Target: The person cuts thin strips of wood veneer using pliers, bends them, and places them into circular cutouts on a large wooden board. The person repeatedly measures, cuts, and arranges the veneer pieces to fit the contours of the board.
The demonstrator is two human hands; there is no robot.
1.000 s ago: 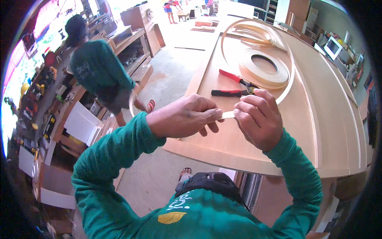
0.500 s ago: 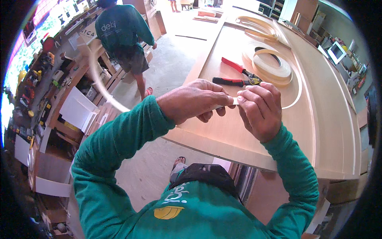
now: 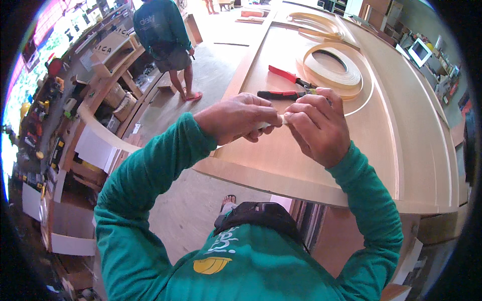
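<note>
A thin pale strip of edge banding (image 3: 103, 133) arcs out to the left behind my left forearm and runs to my hands. My left hand (image 3: 236, 119) pinches it between thumb and fingers. Close against it, my right hand (image 3: 320, 129) pinches the strip too, fingertips nearly meeting the left ones; only a little of it shows between them. Just beyond my hands, a pair of cutting pliers (image 3: 283, 74) with red and black handles lies on the wooden panel (image 3: 281, 155), its jaws partly hidden by my right fingers. Behind the pliers rests a coiled roll of edge banding (image 3: 337, 75).
Another loose coil of banding (image 3: 321, 32) lies farther back on the panel. At the left runs a cluttered workbench (image 3: 75, 140) with tools and boards. A person (image 3: 163, 40) in a green shirt stands beyond it. A screen (image 3: 419, 52) is at the far right.
My fingertips have drawn closer together, with less strip visible between them. The strip's left arc has swung lower and farther left. The other person has shifted stance, and the view has tilted slightly.
</note>
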